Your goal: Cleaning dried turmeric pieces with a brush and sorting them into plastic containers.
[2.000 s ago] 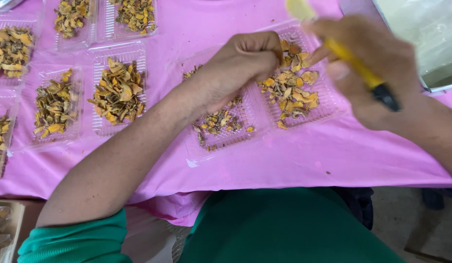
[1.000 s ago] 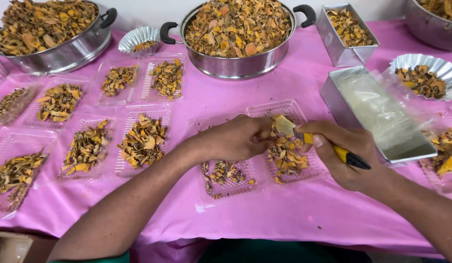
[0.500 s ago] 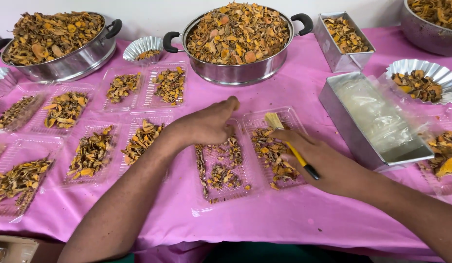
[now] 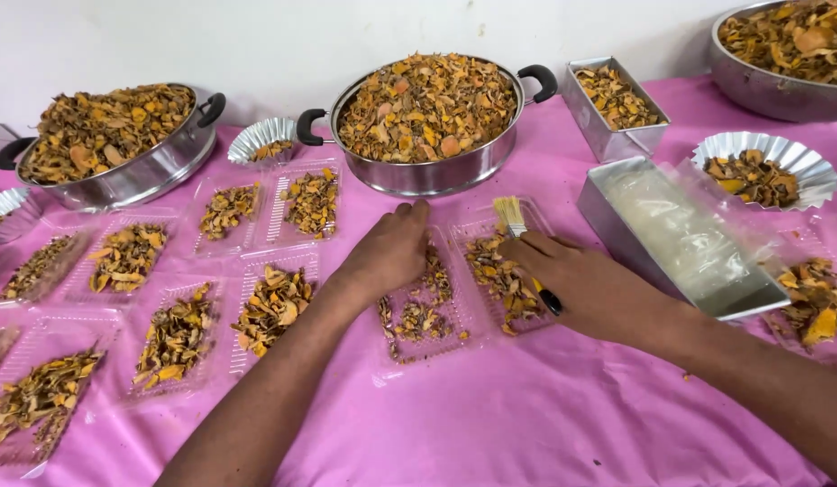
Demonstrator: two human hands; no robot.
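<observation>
The left hand (image 4: 388, 252) lies flat, fingers stretched and holding nothing, on the far end of a clear plastic tray (image 4: 425, 311) of dried orange-brown pieces near the middle of the pink-covered tabletop (image 4: 526, 424). The right hand (image 4: 576, 280) is closed around a small brush (image 4: 517, 236), its pale bristles pointing toward the far edge, over the neighbouring clear tray (image 4: 504, 271) just to the right. Beyond both hands stands a steel pot (image 4: 427, 122) heaped with the same pieces. A rectangular steel tin (image 4: 684, 239), seemingly lined with plastic film, sits by the right hand. More filled trays (image 4: 175, 338) spread toward the left edge.
</observation>
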